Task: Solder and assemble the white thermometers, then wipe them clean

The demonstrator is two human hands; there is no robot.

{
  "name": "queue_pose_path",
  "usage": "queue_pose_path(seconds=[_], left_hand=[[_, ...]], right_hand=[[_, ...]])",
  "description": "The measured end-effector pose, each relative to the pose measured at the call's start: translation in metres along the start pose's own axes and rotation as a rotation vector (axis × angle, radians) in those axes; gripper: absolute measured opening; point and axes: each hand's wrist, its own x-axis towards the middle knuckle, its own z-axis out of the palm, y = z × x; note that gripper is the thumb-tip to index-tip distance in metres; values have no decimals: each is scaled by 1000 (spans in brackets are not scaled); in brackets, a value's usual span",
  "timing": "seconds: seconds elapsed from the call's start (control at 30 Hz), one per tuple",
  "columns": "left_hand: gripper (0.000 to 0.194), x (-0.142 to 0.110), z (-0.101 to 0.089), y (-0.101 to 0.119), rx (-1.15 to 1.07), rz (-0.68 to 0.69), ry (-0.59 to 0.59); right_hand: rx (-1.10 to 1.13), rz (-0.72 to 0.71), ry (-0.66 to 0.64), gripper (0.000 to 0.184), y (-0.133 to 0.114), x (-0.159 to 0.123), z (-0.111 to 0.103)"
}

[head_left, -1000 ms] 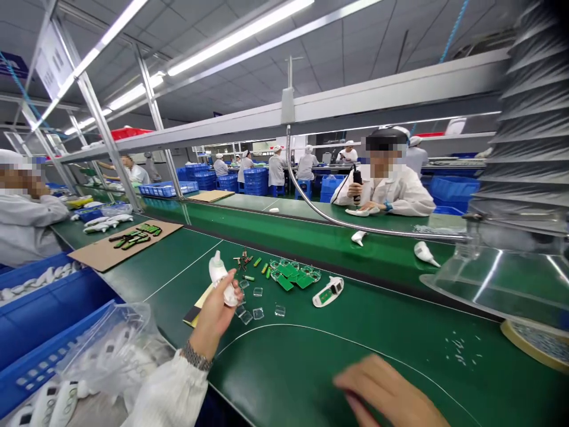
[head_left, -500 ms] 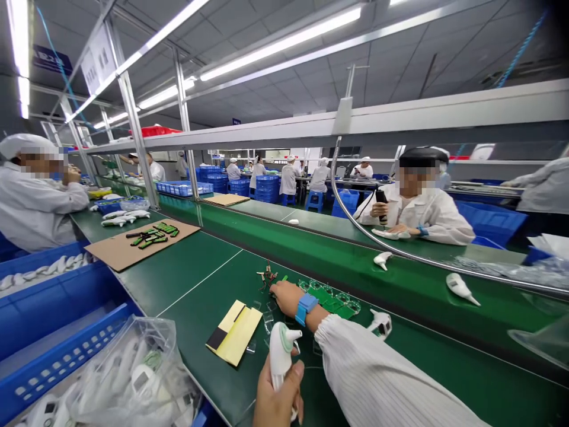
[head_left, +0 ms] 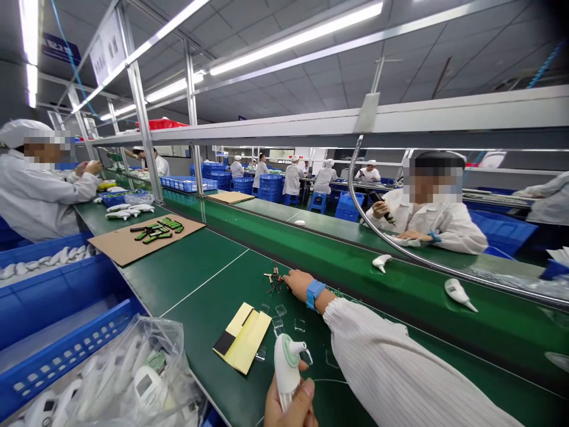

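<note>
My left hand (head_left: 291, 406) is at the bottom edge of the view, gripping a white ear thermometer (head_left: 287, 367) upright, with its green-ringed tip up. My right hand (head_left: 299, 283) lies across the green conveyor belt (head_left: 208, 332), its fingertips beside a small cluster of wired metal parts (head_left: 273, 279). Several clear plastic pieces (head_left: 279, 310) are scattered below that hand. Left of them lies a yellow and black pad (head_left: 242, 338). My right forearm hides most of the green circuit boards.
A blue crate holds a clear plastic bag (head_left: 146, 362) of white devices at lower left. Green parts lie on a cardboard sheet (head_left: 146, 240). A metal gooseneck tube (head_left: 400, 237) curves across the view. Co-workers sit at left (head_left: 40, 184) and across the belt (head_left: 429, 219).
Over the last second my right hand has come up from the lower right to the small parts. My left hand has moved down from the parts with the thermometer, now held upright.
</note>
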Motion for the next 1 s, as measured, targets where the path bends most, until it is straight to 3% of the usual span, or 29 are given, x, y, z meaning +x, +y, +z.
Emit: queue_pose_path(seconds=[0.13, 0.23, 0.33, 0.43, 0.53, 0.67, 0.8, 1.0], left_hand=[[63, -2, 2, 3, 4, 11, -15], [64, -7, 4, 7, -37, 65, -17], [64, -13, 7, 11, -129, 104, -31], [54, -22, 14, 13, -201, 65, -116], [40, -30, 31, 12, -257, -78, -206], [35, -37, 70, 1, -266, -326, -240], [34, -38, 111, -18, -202, -426, -271], [34, -28, 156, -47, -94, -448, -414]], right_hand=[[335, 56, 92, 17, -7, -8, -2], [693, 137, 171, 14, -15, -38, -7], [1096, 212, 191, 14, -24, -92, -10], [1419, 283, 180, 20, -31, -160, -11], [1647, 367, 210, 26, -29, -224, -10], [1999, 454, 373, 27, -12, -288, -5], [1992, 454, 487, 30, 7, -329, 3], [1503, 315, 499, 33, 34, -354, 9]])
